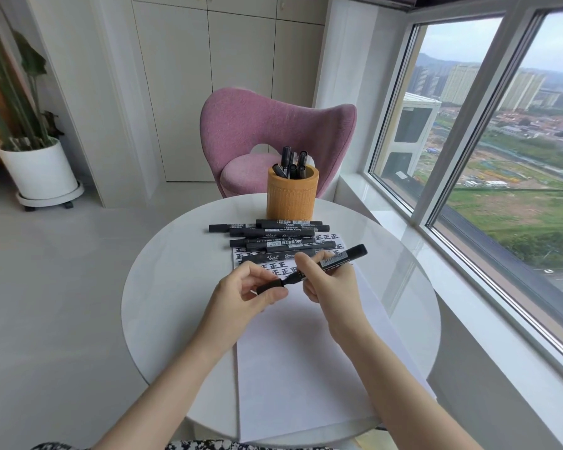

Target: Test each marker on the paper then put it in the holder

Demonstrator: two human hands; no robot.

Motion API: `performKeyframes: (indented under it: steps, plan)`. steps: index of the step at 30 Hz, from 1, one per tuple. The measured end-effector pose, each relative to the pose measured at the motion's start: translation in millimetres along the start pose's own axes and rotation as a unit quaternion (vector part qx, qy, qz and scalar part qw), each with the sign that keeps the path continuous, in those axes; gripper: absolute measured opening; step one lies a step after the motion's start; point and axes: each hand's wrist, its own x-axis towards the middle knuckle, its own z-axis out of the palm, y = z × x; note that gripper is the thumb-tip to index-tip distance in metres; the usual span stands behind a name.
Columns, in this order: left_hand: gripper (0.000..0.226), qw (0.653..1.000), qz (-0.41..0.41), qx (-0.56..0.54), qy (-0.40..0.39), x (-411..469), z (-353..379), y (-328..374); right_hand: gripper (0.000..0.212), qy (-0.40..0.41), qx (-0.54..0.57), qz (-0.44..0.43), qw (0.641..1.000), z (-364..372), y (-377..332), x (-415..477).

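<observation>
L grip [247, 290] pinching black cap [268, 287], just beside marker tip. Spare markers [273, 237] piled on paper [306, 352] toward worktop [163, 303] far edge; orange holder [292, 193] behind, w/ several inside. R grip [325, 287] clamped on marker [338, 258], mid-worktop, above paper, tilted up-right.

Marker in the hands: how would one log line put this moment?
left hand: pinches cap | right hand: grips marker | cap: at marker's tip | holder: several markers inside
</observation>
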Motion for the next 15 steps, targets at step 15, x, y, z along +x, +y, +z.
performKeyframes:
  steps: [15]
  plan:
    - [0.013,0.997,0.027,-0.070,0.003,-2.4,0.0,8.2,0.037,-0.021,-0.038,0.003,0.999,17.7,5.5,-1.5]
